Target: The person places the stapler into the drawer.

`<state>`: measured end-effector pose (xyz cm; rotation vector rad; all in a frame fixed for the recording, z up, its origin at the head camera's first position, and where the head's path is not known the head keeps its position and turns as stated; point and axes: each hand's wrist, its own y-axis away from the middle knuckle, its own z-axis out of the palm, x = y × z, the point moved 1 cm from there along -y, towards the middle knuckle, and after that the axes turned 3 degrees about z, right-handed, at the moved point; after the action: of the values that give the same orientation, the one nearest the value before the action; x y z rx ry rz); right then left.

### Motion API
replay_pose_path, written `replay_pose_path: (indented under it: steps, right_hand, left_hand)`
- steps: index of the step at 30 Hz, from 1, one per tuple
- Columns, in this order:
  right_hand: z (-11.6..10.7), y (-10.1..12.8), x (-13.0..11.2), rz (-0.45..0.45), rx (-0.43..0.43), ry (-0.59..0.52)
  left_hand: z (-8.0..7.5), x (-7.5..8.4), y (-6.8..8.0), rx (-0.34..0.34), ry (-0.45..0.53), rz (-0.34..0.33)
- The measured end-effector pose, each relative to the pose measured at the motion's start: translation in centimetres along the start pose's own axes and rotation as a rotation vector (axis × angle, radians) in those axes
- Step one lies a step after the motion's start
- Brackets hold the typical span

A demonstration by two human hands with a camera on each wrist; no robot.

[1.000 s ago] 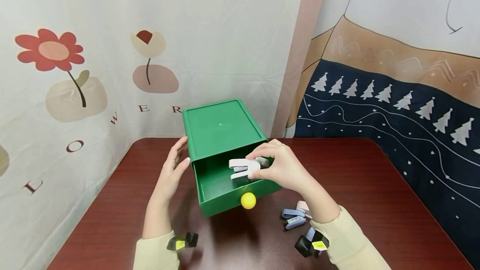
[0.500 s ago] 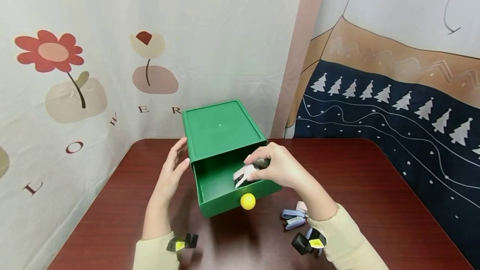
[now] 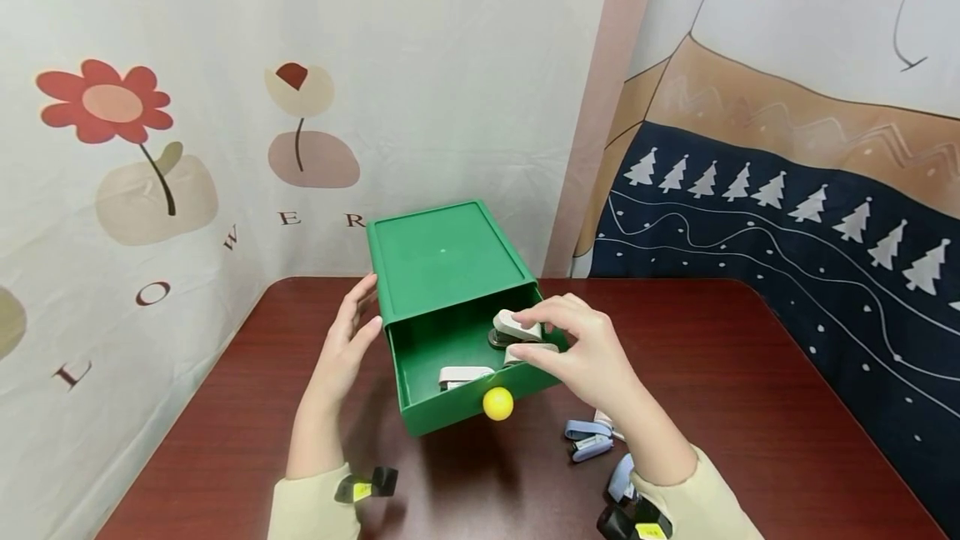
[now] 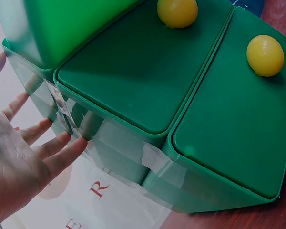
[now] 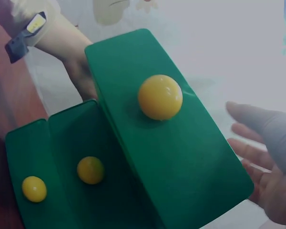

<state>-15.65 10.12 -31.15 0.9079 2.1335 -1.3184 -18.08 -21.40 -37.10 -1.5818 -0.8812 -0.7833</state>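
Observation:
A green drawer unit [image 3: 446, 261] stands on the table with its top drawer [image 3: 427, 419] pulled out. Inside lie white staplers: one [image 3: 463, 374] near the front wall, another [image 3: 516, 324] farther back, and a pale one [image 3: 531, 352] partly behind my right fingers. My right hand [image 3: 592, 348] hovers at the drawer's right side, thumb and fingers apart, overlapping the staplers in the head view; in the right wrist view nothing shows between its fingers. Against the unit's left side rests my left hand [image 3: 341, 348], its fingers [image 4: 62, 157] spread along the wall.
Below the open drawer are two closed drawers with yellow knobs [image 4: 265, 56]. On the table beneath my right forearm lie a blue stapler [image 3: 591, 442], a pale pink one [image 3: 602, 418] and another blue piece [image 3: 621, 477]. A printed curtain [image 3: 465, 107] hangs behind.
My right hand has lowered a white stapler into the drawer, let go of it and drawn back to the right with its fingers apart. The left hand has stayed in place.

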Motion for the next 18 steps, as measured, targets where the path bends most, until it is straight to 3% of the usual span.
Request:
replay_pose_path:
  steps: [5,11,15,18]
  right_hand:
    - [0.3,1.5,0.0,-0.178,0.084,-0.017]
    - [0.8,3.0,0.3,-0.322,0.166,0.037]
    - [1.4,3.8,0.6,-0.363,0.163,0.004]
    - [2.0,4.4,1.1,-0.336,0.110,-0.049]
  left_hand:
    - [0.0,0.0,0.0,0.003,0.004,0.005]
    - [0.0,0.1,0.0,0.002,0.003,0.003]
    - [0.0,0.1,0.0,0.001,0.000,0.001]
    - [0.0,0.0,0.0,0.001,-0.001,-0.001]
